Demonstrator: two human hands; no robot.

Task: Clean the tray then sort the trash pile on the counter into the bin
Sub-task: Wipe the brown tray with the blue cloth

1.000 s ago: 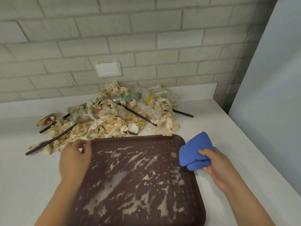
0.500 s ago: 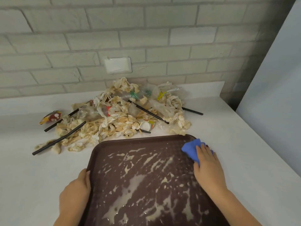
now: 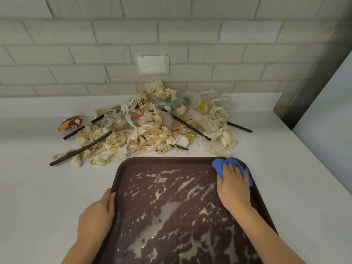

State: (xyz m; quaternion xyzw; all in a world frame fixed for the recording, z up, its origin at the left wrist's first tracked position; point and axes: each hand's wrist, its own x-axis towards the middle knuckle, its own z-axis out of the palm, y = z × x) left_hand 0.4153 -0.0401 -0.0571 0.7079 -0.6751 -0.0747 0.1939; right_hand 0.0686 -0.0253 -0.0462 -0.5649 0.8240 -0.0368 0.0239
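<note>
Left hand (image 3: pixel 96 212) grips the brown rectangular plastic tray's (image 3: pixel 162 160) left rim, lower centre. Right hand (image 3: pixel 233 185) presses a crumpled blue cloth (image 3: pixel 219 166) flat-fingered into its upper-right corner. Hard strokes could slop the pale liquid (image 3: pixel 165 210) overboard.

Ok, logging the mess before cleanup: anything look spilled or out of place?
Yes: pale liquid is splashed across the brown tray, and a trash pile of stained napkins and black straws sprawls on the counter.

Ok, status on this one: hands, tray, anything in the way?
Left hand grips tray left rim. Right hand presses blue cloth on far-right corner. Milky spill unwiped. Trash pile just beyond far rim.
</note>
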